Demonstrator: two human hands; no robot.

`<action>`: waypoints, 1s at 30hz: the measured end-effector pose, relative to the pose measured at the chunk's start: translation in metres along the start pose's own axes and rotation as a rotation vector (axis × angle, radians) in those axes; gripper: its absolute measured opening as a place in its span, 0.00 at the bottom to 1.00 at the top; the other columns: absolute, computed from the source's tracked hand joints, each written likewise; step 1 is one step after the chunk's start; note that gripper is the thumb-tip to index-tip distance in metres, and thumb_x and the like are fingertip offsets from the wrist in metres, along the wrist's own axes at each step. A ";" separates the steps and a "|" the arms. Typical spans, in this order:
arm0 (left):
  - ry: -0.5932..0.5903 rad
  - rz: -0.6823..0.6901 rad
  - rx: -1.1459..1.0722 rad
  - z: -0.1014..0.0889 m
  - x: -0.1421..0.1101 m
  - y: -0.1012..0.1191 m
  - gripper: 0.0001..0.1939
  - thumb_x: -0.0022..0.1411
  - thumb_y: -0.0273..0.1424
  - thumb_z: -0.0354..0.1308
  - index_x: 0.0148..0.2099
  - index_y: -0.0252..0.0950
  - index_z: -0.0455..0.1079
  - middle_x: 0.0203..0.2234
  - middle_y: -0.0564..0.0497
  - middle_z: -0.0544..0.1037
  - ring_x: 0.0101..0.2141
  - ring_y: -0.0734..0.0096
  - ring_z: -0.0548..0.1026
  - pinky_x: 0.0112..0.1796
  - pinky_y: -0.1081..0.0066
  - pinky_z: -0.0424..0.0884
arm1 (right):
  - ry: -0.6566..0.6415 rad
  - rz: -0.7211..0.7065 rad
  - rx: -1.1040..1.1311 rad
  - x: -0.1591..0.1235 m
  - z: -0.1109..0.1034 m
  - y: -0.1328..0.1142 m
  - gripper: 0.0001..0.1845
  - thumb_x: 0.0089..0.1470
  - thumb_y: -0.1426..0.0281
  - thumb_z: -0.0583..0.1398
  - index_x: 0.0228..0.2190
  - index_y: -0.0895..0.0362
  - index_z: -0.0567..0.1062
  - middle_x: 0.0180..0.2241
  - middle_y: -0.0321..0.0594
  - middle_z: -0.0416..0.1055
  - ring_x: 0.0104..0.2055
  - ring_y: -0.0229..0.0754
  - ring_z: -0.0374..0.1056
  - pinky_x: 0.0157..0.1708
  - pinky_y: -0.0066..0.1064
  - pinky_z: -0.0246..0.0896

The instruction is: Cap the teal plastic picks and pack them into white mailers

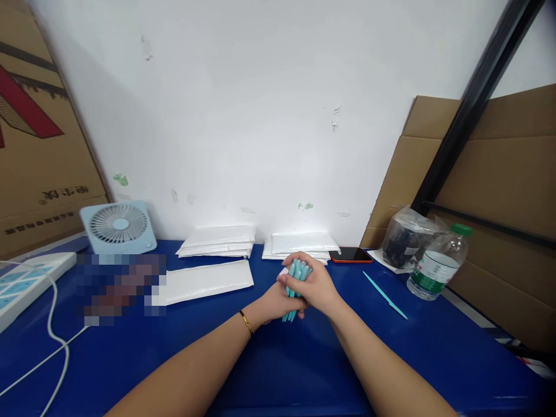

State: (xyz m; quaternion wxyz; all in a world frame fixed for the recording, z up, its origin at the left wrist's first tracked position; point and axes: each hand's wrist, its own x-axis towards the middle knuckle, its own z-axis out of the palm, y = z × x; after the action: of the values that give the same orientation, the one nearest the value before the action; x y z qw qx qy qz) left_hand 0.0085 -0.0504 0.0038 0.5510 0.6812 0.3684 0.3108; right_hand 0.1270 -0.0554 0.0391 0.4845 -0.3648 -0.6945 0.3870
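Both hands are raised just over the blue table, closed around one bundle of slim turquoise eyebrow razors (297, 272). My left hand (278, 301) wraps the lower part, a gold and black bracelet on its wrist. Around the upper part, my right hand (315, 284) curls from above and the right. A small pale pink patch shows by the fingers at the bundle's left; I cannot make out what it is. One loose turquoise eyebrow razor (386, 296) lies on the table to the right, touched by neither hand. Fingers hide much of the bundle.
White padded mailers lie in a left stack (217, 240) and a right stack (299, 246), with a single mailer (208, 282) in front. Around them are a phone (354, 255), a water bottle (438, 266), a blue fan (119, 226), a power strip (32, 284) with cables, and a blurred patch.
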 end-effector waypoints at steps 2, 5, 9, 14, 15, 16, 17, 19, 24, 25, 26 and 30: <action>-0.029 -0.028 -0.050 -0.002 0.000 -0.001 0.05 0.44 0.24 0.56 0.27 0.33 0.63 0.15 0.57 0.66 0.18 0.79 0.66 0.21 0.77 0.61 | 0.078 -0.022 0.007 0.000 0.000 0.002 0.11 0.43 0.67 0.63 0.31 0.56 0.70 0.25 0.34 0.67 0.26 0.36 0.65 0.27 0.27 0.62; -0.123 -0.091 -0.126 -0.003 -0.003 0.001 0.08 0.47 0.28 0.57 0.27 0.35 0.59 0.11 0.63 0.56 0.13 0.84 0.54 0.17 0.78 0.52 | -0.089 -0.024 0.197 -0.001 -0.003 0.000 0.25 0.39 0.66 0.66 0.41 0.54 0.67 0.30 0.36 0.70 0.32 0.40 0.68 0.33 0.31 0.65; -0.334 -0.129 -0.007 -0.002 -0.013 0.014 0.11 0.50 0.32 0.56 0.23 0.36 0.56 0.09 0.63 0.51 0.13 0.83 0.51 0.17 0.77 0.53 | -0.528 0.002 0.307 -0.006 -0.003 -0.001 0.23 0.39 0.61 0.66 0.39 0.57 0.72 0.40 0.43 0.71 0.46 0.47 0.67 0.43 0.40 0.63; -0.049 0.130 0.480 -0.024 -0.021 0.023 0.21 0.43 0.34 0.63 0.41 0.36 0.67 0.32 0.50 0.74 0.34 0.66 0.72 0.37 0.69 0.68 | -0.205 0.049 0.369 0.000 -0.004 0.006 0.17 0.49 0.56 0.59 0.20 0.57 0.68 0.30 0.41 0.72 0.44 0.45 0.67 0.41 0.39 0.63; 0.073 0.138 0.674 -0.033 -0.022 0.020 0.26 0.41 0.33 0.64 0.45 0.36 0.66 0.37 0.47 0.74 0.40 0.61 0.71 0.42 0.66 0.66 | -0.117 0.052 0.463 0.004 -0.007 0.007 0.18 0.50 0.56 0.58 0.20 0.56 0.66 0.24 0.37 0.70 0.37 0.42 0.68 0.38 0.37 0.64; 0.199 0.083 0.868 -0.044 -0.022 0.016 0.30 0.40 0.30 0.64 0.49 0.35 0.64 0.40 0.43 0.73 0.43 0.56 0.70 0.45 0.62 0.64 | -0.047 0.056 0.568 0.007 -0.011 0.009 0.18 0.51 0.56 0.57 0.21 0.56 0.65 0.19 0.33 0.66 0.29 0.38 0.68 0.34 0.35 0.65; 0.303 -0.016 1.031 -0.054 -0.023 0.012 0.33 0.40 0.27 0.63 0.52 0.33 0.62 0.43 0.40 0.72 0.46 0.53 0.68 0.47 0.58 0.62 | 0.001 0.065 0.665 0.011 -0.016 0.011 0.16 0.52 0.57 0.57 0.22 0.55 0.65 0.16 0.29 0.61 0.21 0.34 0.63 0.29 0.31 0.64; 0.341 -0.251 1.229 -0.073 -0.022 0.004 0.30 0.44 0.25 0.59 0.52 0.32 0.62 0.42 0.37 0.72 0.46 0.50 0.69 0.44 0.58 0.63 | 0.041 0.094 0.785 0.016 -0.025 0.015 0.10 0.51 0.61 0.59 0.27 0.54 0.66 0.12 0.23 0.52 0.13 0.29 0.50 0.20 0.24 0.58; 0.287 -0.259 1.289 -0.079 -0.022 0.008 0.13 0.51 0.18 0.49 0.37 0.33 0.71 0.34 0.39 0.75 0.40 0.58 0.73 0.41 0.64 0.64 | 0.090 0.157 0.795 0.021 -0.046 0.026 0.10 0.45 0.67 0.63 0.30 0.54 0.67 0.10 0.21 0.45 0.11 0.27 0.39 0.11 0.20 0.42; 0.279 -0.238 1.291 -0.073 -0.025 0.012 0.13 0.51 0.18 0.48 0.36 0.34 0.71 0.34 0.40 0.75 0.39 0.59 0.73 0.40 0.65 0.64 | 0.098 0.169 0.783 0.021 -0.050 0.028 0.10 0.44 0.67 0.63 0.29 0.55 0.67 0.10 0.21 0.45 0.10 0.27 0.39 0.10 0.20 0.41; 0.266 -0.209 1.285 -0.064 -0.031 0.018 0.14 0.51 0.18 0.48 0.36 0.35 0.71 0.33 0.42 0.76 0.38 0.60 0.73 0.40 0.65 0.64 | 0.098 0.186 0.766 0.021 -0.052 0.029 0.10 0.44 0.68 0.63 0.29 0.55 0.67 0.10 0.21 0.46 0.10 0.26 0.38 0.10 0.20 0.40; 0.096 0.060 1.133 -0.024 -0.075 0.031 0.17 0.51 0.18 0.46 0.38 0.39 0.70 0.32 0.48 0.76 0.36 0.64 0.73 0.43 0.66 0.64 | 0.072 0.272 0.662 0.021 -0.058 0.033 0.11 0.42 0.67 0.64 0.27 0.56 0.67 0.09 0.22 0.49 0.10 0.26 0.40 0.09 0.20 0.38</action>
State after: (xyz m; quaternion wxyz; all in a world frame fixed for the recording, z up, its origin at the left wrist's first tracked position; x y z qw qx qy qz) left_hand -0.0465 -0.1055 0.0372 0.0731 0.8658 0.4824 0.1108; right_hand 0.1810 -0.0120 0.0309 0.5444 -0.2906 -0.4591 0.6390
